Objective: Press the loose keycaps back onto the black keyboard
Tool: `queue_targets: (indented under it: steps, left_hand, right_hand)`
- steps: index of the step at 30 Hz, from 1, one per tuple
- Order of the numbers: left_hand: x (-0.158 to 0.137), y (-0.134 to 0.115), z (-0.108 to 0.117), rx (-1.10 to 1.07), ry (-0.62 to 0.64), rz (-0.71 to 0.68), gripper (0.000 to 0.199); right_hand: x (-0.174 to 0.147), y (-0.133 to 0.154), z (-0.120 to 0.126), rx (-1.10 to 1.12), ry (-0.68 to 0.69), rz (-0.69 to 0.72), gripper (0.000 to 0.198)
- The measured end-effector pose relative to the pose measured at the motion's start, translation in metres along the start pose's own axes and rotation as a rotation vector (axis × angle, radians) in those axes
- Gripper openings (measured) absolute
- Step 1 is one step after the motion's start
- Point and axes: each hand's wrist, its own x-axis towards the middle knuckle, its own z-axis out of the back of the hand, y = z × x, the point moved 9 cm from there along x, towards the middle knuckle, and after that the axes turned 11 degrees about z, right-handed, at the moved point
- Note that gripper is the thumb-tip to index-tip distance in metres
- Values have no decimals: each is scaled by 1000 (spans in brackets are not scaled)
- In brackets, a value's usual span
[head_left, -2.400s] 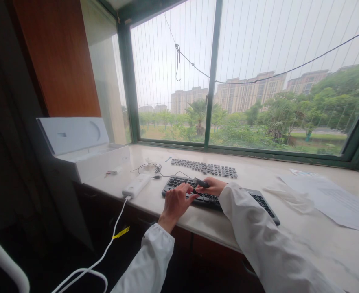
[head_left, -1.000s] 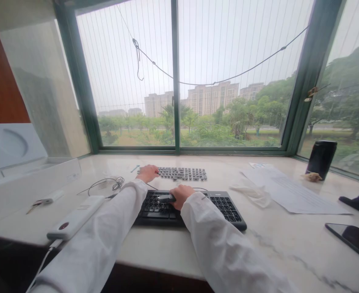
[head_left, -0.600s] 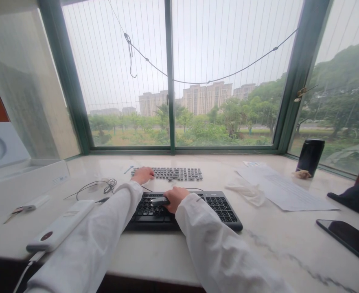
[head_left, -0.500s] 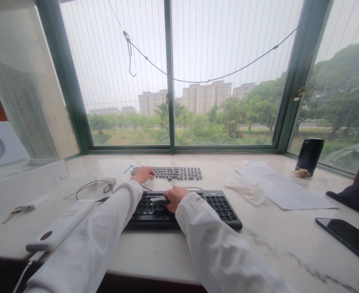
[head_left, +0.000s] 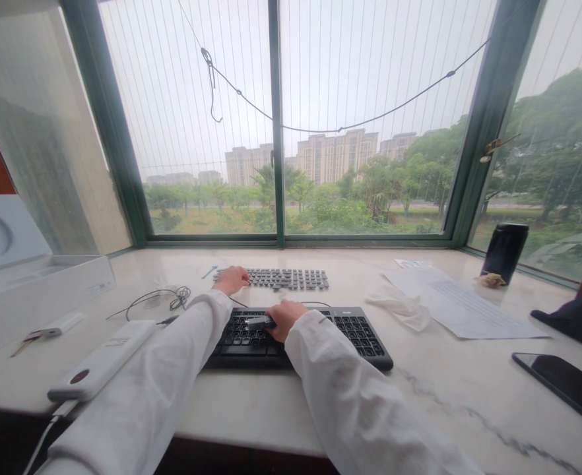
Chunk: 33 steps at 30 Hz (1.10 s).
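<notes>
A black keyboard [head_left: 363, 340] lies on the pale stone counter, with many of its key places bare of caps. Beyond it, loose grey keycaps [head_left: 291, 278] are laid out in rows. My left hand [head_left: 231, 280] is at the left end of these rows, its fingers bent down and closed among the caps; what they pinch, if anything, is hidden. Over the middle of the keyboard, my right hand [head_left: 287, 316] grips a short dark block-like tool [head_left: 260, 322] with a pale tip pointing left. Its full shape is partly covered by my fingers.
On the left are a white power bank [head_left: 105, 359] with a cable, a coiled dark cord [head_left: 178, 300] and an open white box [head_left: 73, 284]. To the right lie crumpled tissue [head_left: 400, 309], printed paper [head_left: 464, 307], a phone [head_left: 563, 389] and a black can [head_left: 503, 254].
The view has shifted very slightly. Both hands stay almost where they were, the left at the keycaps and the right still gripping the dark tool over the keyboard.
</notes>
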Motion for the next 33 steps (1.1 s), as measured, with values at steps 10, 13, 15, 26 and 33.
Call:
queue_targets:
  steps: [10, 13, 15, 26, 33]
  left_hand:
    - [-4, -3, 7, 21, -20, 21, 22]
    - [-6, -4, 6, 26, -23, 28, 22]
    - [-6, -5, 6, 29, -22, 32, 21]
    - [-18, -7, 22, 19, -51, 79, 24]
    - [-68, -22, 61, -5, -61, 115, 30]
  right_hand:
    - [-3, 2, 5, 18, 21, -14, 32]
    - [-3, 2, 5, 24, 15, -20, 31]
    - [-3, 2, 4, 25, 13, -20, 31]
    - [-4, 6, 11, -12, 11, 19, 32]
    - [-5, 0, 26, -54, -113, -38, 25]
